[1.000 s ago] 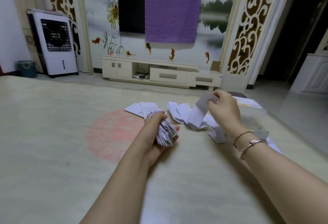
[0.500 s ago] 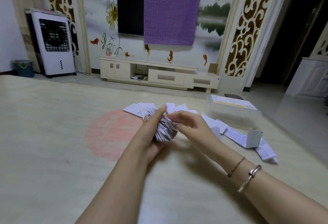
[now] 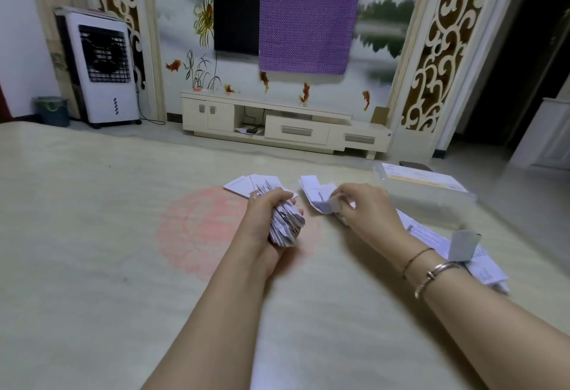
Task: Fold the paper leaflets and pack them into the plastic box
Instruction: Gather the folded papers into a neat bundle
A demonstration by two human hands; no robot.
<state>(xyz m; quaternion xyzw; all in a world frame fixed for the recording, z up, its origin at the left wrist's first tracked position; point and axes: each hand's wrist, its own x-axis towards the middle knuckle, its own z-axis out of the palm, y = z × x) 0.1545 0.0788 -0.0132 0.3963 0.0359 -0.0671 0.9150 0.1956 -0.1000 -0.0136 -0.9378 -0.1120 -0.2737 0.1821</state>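
Reaching out over the pale mat (image 3: 92, 235) from the head view, the right hand (image 3: 367, 207) is down among the loose leaflets (image 3: 317, 195), its fingers curled and pinching the near edge of one small folded sheet, while the left hand (image 3: 265, 220) sits just left of that pile, wrapped tight around a thick bundle of folded leaflets (image 3: 287, 224). The two hands are apart, with a clear strip of mat between them. My read: this is the gather step, one more piece being collected for the bundle. To do it well, the pinch should take a single sheet only and lift it clear of its neighbours; then it should slide in square against the bundle's edge so the stack stays even, and the left grip wants to stay firm, since those fanned edges look ready to splay. Now the container: the plastic box (image 3: 431, 201) stands on the mat to the right of the loose leaflets and slightly beyond them, translucent, with a printed sheet (image 3: 422, 175) showing at its top; whether that lies on a lid or inside I cannot tell, and its contents are too hazy to make out. More unfolded sheets (image 3: 431, 235) trail from the pile toward the right forearm, one small piece standing up on edge (image 3: 464, 244), and a few flat leaflets (image 3: 243, 186) lie just beyond the left hand. Plenty left to pack, by the look of it.
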